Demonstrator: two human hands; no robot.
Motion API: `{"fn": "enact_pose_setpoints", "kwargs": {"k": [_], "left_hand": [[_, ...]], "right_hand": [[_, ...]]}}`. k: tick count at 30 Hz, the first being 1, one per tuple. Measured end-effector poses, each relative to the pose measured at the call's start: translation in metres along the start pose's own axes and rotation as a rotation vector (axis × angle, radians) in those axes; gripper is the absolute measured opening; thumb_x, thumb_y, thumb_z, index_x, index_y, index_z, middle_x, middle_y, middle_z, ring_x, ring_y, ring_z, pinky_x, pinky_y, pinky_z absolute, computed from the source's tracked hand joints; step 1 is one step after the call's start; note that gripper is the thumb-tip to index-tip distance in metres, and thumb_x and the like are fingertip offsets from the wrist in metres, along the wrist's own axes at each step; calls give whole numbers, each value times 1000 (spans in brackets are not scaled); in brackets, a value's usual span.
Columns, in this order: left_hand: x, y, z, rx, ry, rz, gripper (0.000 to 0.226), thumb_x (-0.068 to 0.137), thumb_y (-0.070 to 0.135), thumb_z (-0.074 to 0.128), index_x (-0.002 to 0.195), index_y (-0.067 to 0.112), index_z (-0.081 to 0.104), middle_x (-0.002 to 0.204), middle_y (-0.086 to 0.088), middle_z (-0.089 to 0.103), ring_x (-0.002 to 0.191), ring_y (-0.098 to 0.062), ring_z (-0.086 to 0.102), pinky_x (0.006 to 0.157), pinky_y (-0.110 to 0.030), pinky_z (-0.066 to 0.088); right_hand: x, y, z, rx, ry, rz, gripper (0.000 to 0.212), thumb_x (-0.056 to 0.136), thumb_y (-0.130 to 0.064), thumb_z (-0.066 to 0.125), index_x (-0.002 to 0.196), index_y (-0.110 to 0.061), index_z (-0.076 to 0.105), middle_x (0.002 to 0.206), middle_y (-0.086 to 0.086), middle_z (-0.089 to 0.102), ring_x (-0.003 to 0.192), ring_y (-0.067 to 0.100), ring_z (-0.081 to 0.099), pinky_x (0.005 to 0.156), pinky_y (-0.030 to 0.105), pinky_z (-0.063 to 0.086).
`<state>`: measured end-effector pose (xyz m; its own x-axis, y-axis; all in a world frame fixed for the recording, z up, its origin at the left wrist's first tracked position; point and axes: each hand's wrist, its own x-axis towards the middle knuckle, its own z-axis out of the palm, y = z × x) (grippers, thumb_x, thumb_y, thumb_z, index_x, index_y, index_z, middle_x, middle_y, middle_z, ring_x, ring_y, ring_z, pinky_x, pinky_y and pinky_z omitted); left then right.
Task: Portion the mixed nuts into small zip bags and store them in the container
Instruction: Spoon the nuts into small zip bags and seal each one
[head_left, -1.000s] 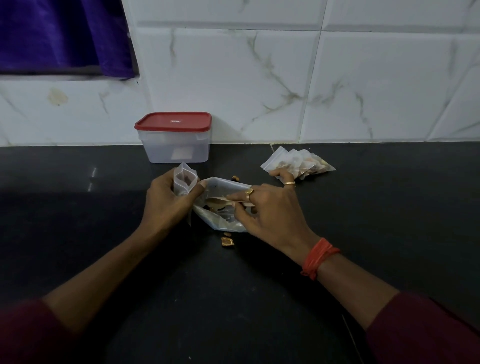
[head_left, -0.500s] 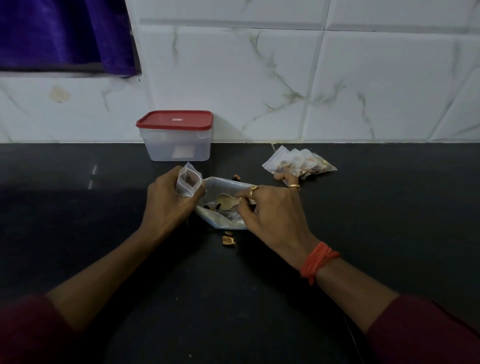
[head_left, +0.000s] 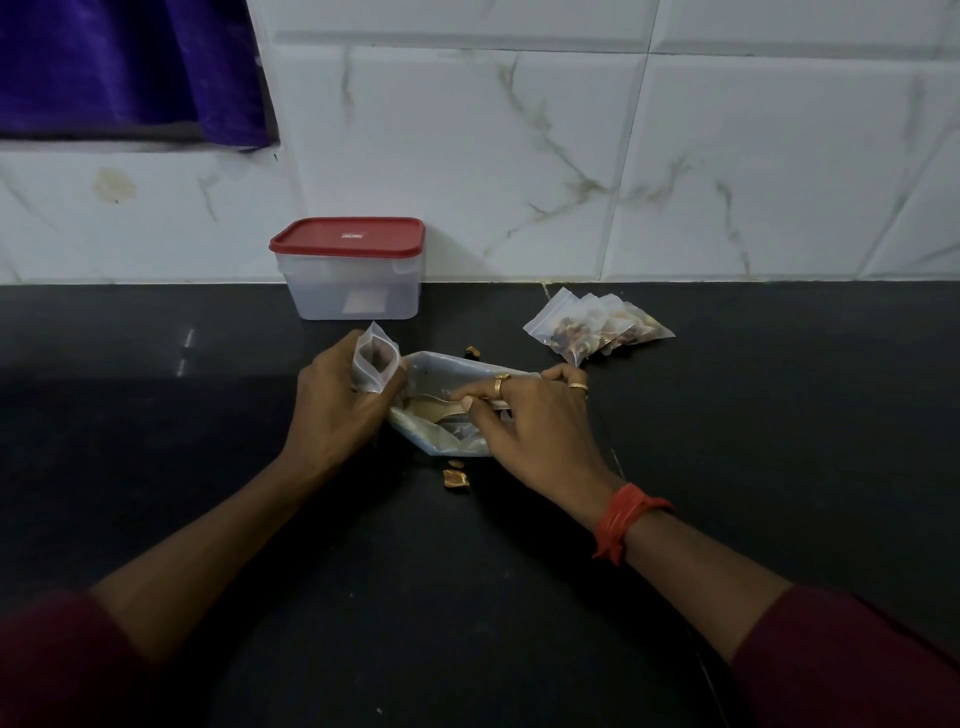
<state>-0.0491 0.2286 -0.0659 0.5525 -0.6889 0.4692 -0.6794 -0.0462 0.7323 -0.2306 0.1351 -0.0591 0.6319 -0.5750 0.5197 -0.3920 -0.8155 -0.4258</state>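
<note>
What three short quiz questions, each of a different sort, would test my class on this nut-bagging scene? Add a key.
1. True or false: the container has its red lid on.
2. Which hand holds the small zip bag? A) left hand B) right hand
3. Fill in: the filled bags lie on the ____, to the right of the container.

Key: 1 true; 2 A; 3 counter.
</note>
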Motion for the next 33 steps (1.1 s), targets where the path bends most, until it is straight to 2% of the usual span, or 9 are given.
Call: {"fn": "enact_pose_setpoints", "kwargs": {"k": [4,10,13,16,21,23,25,30,33], "left_hand": [[0,0,0,-5,23,-4,14,92,30,67,98,17,65,90,9,67,83,-3,66,62,-7,47],[-1,4,0,-53,45,-65,8,91,25,68,88,29,62,85,11,67,79,-3,67,64,-17,50],[-1,5,1,-72,58,-79,12,91,25,69,85,31,61,83,11,68,75,-1,67,64,-19,52],[0,3,1,-80,48,-64,7,90,27,69,94,21,67,87,6,70,80,-6,69,68,-23,55],[2,3,-2,-102,35,-61,17,91,30,68,100,16,68,92,2,71,84,-8,70,71,-23,55],[3,3,-3,-128,38,-70,14,91,31,68,99,20,67,92,2,71,83,-8,70,71,-23,56],[3,3,-3,-149,37,-82,6,91,30,68,95,27,66,91,5,71,82,-5,70,69,-20,56],[3,3,-3,-219,23,-134,10,91,26,69,93,17,69,85,0,71,80,-13,70,65,-26,53],[3,4,0,-233,19,-157,16,89,29,71,91,13,68,71,1,68,62,-8,67,54,-21,47]], "right_hand": [[2,3,1,14,-26,60,21,96,-33,58,96,-40,78,46,-26,46,63,-10,46,96,32,24],[11,2,-2,26,-207,164,24,99,-42,52,103,-45,75,95,-15,74,102,1,60,109,39,17],[15,2,-3,112,-295,270,24,98,-39,52,103,-44,75,90,-14,72,111,3,59,115,42,13],[17,2,0,215,-272,387,22,98,-34,55,96,-35,77,72,-12,65,101,8,62,116,44,19],[15,4,-1,404,-231,479,23,93,-29,59,79,-28,76,50,-21,59,70,3,59,106,41,43],[14,3,-6,482,-216,484,24,94,-25,59,82,-29,78,52,-15,58,62,0,57,87,22,50],[14,4,-9,529,-216,473,26,95,-20,57,91,-29,81,56,-13,57,60,-1,55,64,10,45],[14,10,-7,541,-143,458,26,94,-25,57,92,-34,81,54,-20,58,68,-1,56,77,24,46],[15,13,-12,529,-69,429,25,95,-26,57,95,-33,81,55,-23,58,70,0,56,80,27,47]]}}
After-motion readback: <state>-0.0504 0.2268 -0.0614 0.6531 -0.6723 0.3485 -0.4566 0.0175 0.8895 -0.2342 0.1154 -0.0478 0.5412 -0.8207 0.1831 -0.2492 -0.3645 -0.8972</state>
